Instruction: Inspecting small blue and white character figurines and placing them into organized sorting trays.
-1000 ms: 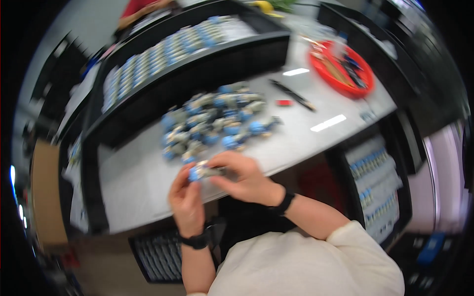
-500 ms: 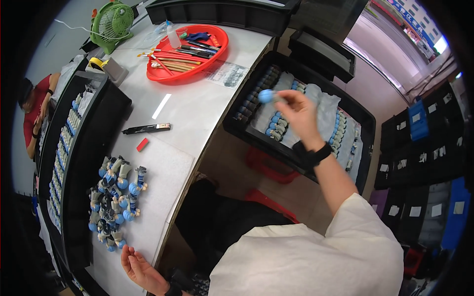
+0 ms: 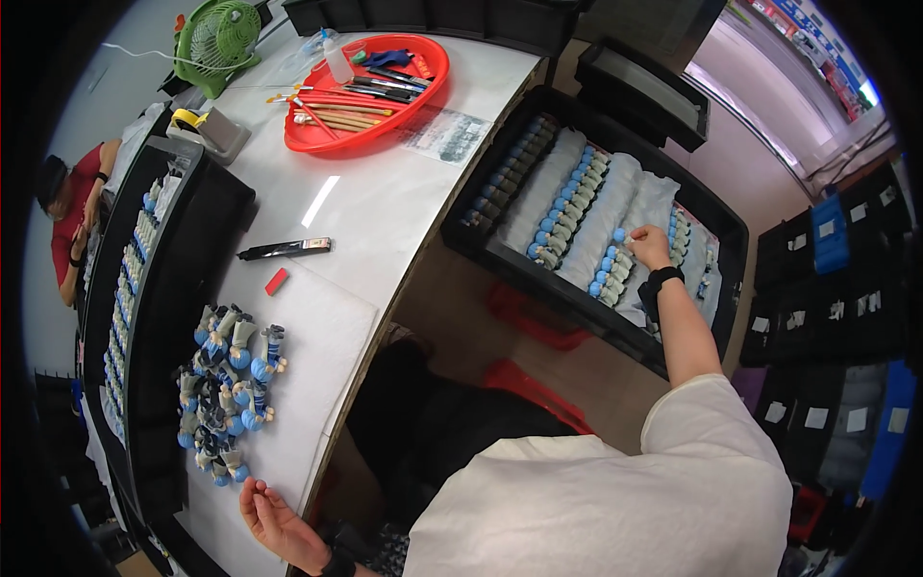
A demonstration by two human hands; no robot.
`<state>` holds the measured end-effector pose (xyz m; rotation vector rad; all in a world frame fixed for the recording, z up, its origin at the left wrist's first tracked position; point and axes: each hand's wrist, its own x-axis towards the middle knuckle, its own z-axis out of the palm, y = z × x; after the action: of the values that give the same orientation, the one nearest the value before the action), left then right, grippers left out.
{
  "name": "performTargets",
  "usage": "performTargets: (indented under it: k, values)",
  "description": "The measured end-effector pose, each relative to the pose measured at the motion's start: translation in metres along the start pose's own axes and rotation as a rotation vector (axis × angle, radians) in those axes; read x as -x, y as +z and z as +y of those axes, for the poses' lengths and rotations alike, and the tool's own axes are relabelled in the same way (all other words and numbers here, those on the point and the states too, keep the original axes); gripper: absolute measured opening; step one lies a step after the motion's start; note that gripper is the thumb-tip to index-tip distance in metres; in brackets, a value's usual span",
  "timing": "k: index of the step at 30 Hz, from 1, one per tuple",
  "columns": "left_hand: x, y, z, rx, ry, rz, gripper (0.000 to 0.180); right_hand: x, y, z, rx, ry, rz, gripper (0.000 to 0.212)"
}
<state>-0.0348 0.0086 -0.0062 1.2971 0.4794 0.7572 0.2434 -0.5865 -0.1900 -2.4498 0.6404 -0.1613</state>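
Observation:
My right hand (image 3: pixel 652 247) reaches into a black crate (image 3: pixel 461 245) on the right, its fingers closed on a small figurine (image 3: pixel 620 235) with a blue head. The figurine is at the upper end of a short row of similar figurines (image 3: pixel 608 276), beside a strip of pale wrapping (image 3: pixel 604 216). On the table's near edge, my left hand (image 3: pixel 281 527) lies palm up with loosely curled fingers and nothing visible in it. Its fingertips are just below a pile of blue-headed figurines (image 3: pixel 229 385).
A long black crate (image 3: pixel 178 317) with figurine rows borders the table's left. A red tray (image 3: pixel 423 101) holds brushes and pens. A black marker-like tool (image 3: pixel 285 249) and red block (image 3: pixel 277 282) lie nearby. A green fan (image 3: pixel 217 48) stands behind; a co-worker (image 3: pixel 77 207) sits far left.
My right hand has moved right and down with the figurine, from above the crate to the short row inside it. My left hand has hardly moved. The view has shifted slightly.

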Motion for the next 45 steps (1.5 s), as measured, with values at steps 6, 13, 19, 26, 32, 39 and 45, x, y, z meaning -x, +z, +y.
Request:
performTargets:
  k: [6,13,19,26,32,39,45]
  values:
    - [0.000,0.006,-0.001,0.030,-0.013,0.007,0.020,0.002,0.003,0.008,0.091,-0.004,-0.031,0.018]
    - [0.007,0.006,0.006,0.011,0.043,0.094,0.018,0.004,0.014,-0.034,0.309,-0.189,0.057,0.027]
    - [0.004,0.019,0.017,-0.031,-0.117,0.088,0.017,0.085,0.011,-0.191,-0.756,-0.452,-0.210,0.018]
    - [-0.004,0.006,0.072,-0.633,0.074,-0.269,0.019,0.265,0.008,-0.331,-1.064,-0.868,-0.853,0.018]
    - [-0.041,-0.008,0.088,-1.195,0.112,-0.201,0.029,0.349,0.035,-0.387,-1.043,-1.006,-1.285,0.019]
    - [-0.047,-0.004,0.058,-1.404,-0.003,-0.216,0.032,0.369,0.063,-0.420,-0.823,-0.780,-1.374,0.019]
    - [-0.015,0.002,0.053,-0.629,0.068,0.005,0.025,0.366,0.061,-0.421,-0.881,-0.650,-1.562,0.027]
